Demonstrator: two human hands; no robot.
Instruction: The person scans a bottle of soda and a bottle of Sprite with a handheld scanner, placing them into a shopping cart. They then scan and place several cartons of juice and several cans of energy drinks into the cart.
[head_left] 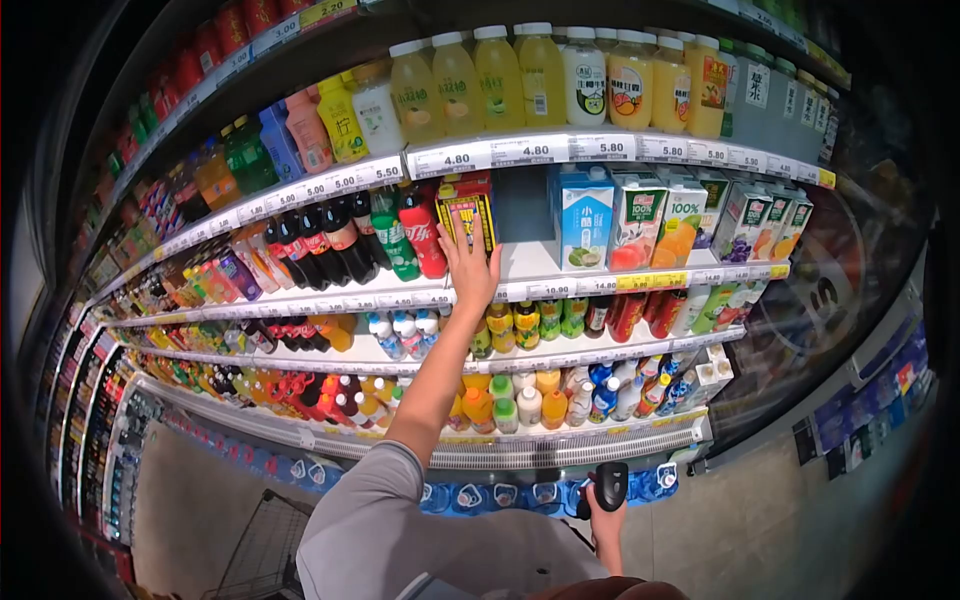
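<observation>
My left hand (pixel 470 272) reaches up to the middle shelf, its fingers stretched flat against the front of a yellow, black and red carton (pixel 478 205). The fingers cover part of the carton's print. Red soda bottles (pixel 420 235) stand close on its left. To its right is a gap on the shelf (pixel 522 262), then a blue and white carton (pixel 586 220). Low down, near my body, my right hand (pixel 607 520) is closed around a black handheld barcode scanner (pixel 611 484). Most of the scanner's handle is hidden.
Fruit juice cartons (pixel 683 225) line the shelf farther right. Bottled drinks (pixel 495 85) fill the shelf above, behind a price strip (pixel 480 155). Lower shelves carry small bottles (pixel 527 405). Water jugs (pixel 505 496) stand along the floor, and a cart (pixel 262 545) is at lower left.
</observation>
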